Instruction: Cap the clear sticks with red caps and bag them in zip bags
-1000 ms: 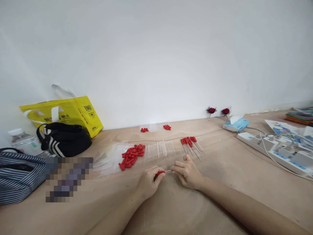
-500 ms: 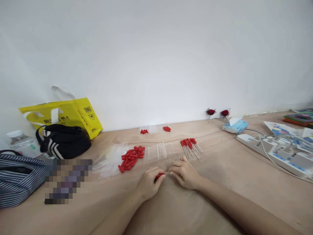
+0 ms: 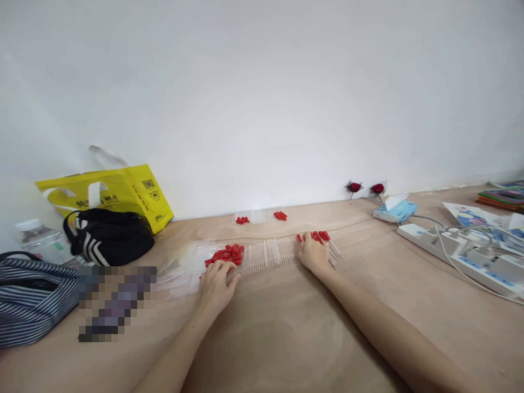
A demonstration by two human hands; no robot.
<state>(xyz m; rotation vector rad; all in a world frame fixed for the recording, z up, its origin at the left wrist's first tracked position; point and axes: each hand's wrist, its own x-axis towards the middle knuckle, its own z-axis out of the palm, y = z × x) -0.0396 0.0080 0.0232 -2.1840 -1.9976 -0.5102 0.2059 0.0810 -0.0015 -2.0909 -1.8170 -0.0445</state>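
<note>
Broad brown tabletop [image 3: 262, 344], two bare forearms [image 3: 368, 311] across it from seven and five o'clock.
A row of thin clear sticks [image 3: 270, 254] lies centrally; at its eight o'clock the left hand [image 3: 216, 285] bends loosely, at its three o'clock the right hand [image 3: 314, 254] curls narrowly; a pile of short red cylinders [image 3: 225, 255] sits at the left's twelve o'clock; red-headed thin sticks [image 3: 326, 236] fan at the right's one o'clock; whether either holds anything, I cannot tell.

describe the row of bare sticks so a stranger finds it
On the brown tabletop, look between the left hand and right hand. There, thin, straight whitish sticks lie side by side; unlike the red-tipped sticks to their right, they have no red ends.
</note>
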